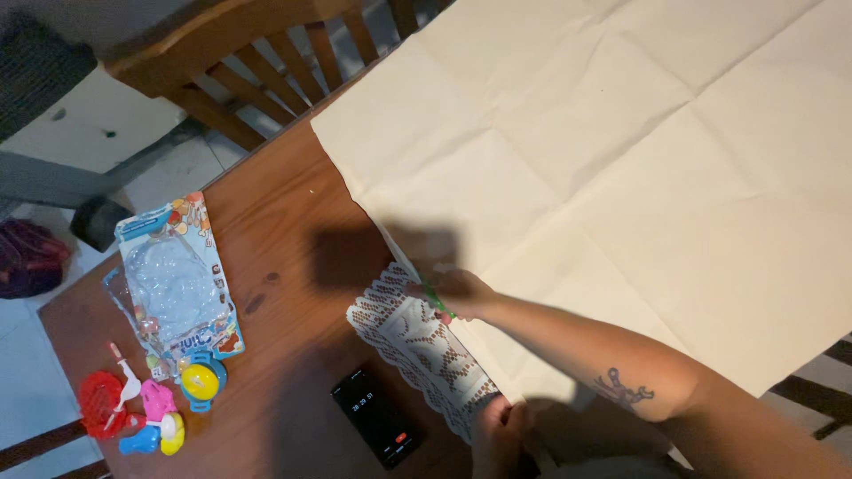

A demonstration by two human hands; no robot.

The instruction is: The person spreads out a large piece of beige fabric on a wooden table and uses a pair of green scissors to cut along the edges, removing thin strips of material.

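Toys: small plastic toys point(146, 412) and an opened blister pack point(177, 279) lie on the worktop point(284, 222), well left of both hands.
Phone: a dark phone point(377, 417) lies just left of the lower hand.
Lace strip: white lace trim point(417, 350) runs between the hands along the cream cloth point(621, 168) edge; probably light, limp, snag-prone, best pinched at its ends.
Left hand: left hand point(497, 435) pinches the near end.
Right hand: right hand point(457, 293) presses the far end, closed around something green, too small to identify.
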